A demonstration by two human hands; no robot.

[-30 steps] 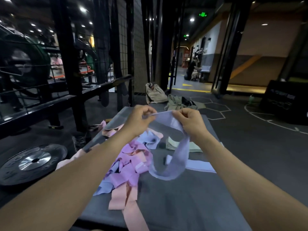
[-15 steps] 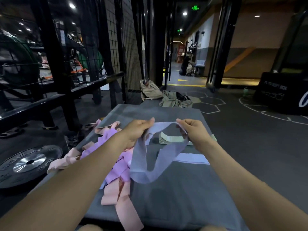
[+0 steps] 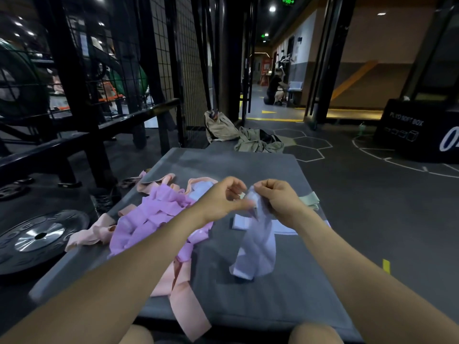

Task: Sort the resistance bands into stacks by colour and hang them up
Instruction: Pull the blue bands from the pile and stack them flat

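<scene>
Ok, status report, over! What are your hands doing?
Both hands, left hand and right hand, pinch the lilac band. Mixed pile unsorted. Nothing blocking.

Both bare forearms reach forward from the lower corners and converge toward the middle, the hands meeting close together, nearly touching. The left hand (image 3: 221,197) has its fingers curled inward, thumb and fingertips pinching a pale lilac band (image 3: 255,247) at its top edge. The right hand (image 3: 278,198) is curled too, knuckles up, gripping the same band just beside the left. The band hangs below both hands. Two bare knees show at the bottom edge.
</scene>
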